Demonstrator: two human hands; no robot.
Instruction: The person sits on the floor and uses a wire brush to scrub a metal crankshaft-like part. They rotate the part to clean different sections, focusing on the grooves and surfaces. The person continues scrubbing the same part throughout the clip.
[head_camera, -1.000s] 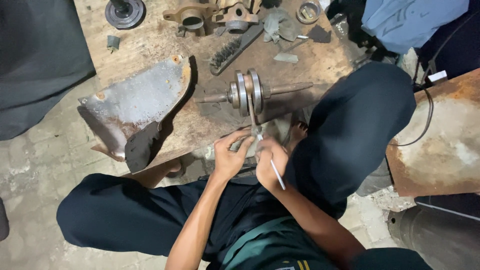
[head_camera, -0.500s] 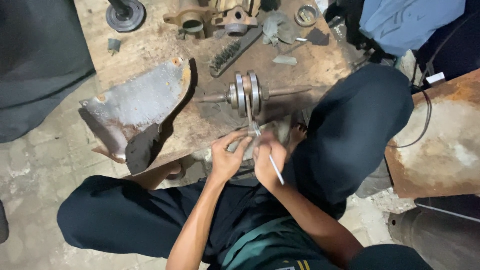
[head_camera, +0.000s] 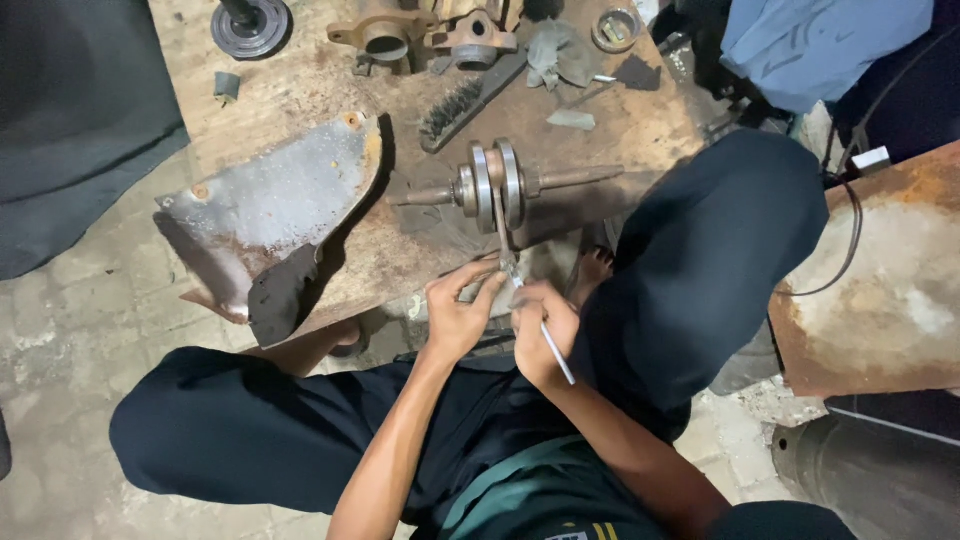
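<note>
fingers of left hand (head_camera: 455, 315) curled and pinched round the near end of connecting rod (head_camera: 503, 240), thumb and forefinger closing on it from the left. fingers of right hand (head_camera: 540, 330) closed round thin white-handled tool (head_camera: 553, 348), held like a pen, tip pressed to the same rod end between both hands, handle slanting near and to the right past the wrist. rod end touching both sets of fingertips, just off the near edge of wooden board (head_camera: 300, 70), above the lap.

crankshaft (head_camera: 495, 185) lying on its side on the board, just beyond the hands: two round metal webs side by side, shafts sticking out left and right, rod hanging from between the webs toward the hands.

left of crankshaft, rusty curved metal cover (head_camera: 275, 205) overhanging the board's near-left edge. farther back, wire brush (head_camera: 465, 95), lying slantwise. at far edge, brown cast housings (head_camera: 425, 30), dark round pulley (head_camera: 250, 22) at far left, small ring-shaped part (head_camera: 615, 27) at far right, crumpled grey rag (head_camera: 555, 50) beside it.

dark trouser knee (head_camera: 710, 260) raised at right of hands, other leg folded near left. rusty metal slab (head_camera: 890, 280) well apart at far right edge.
</note>
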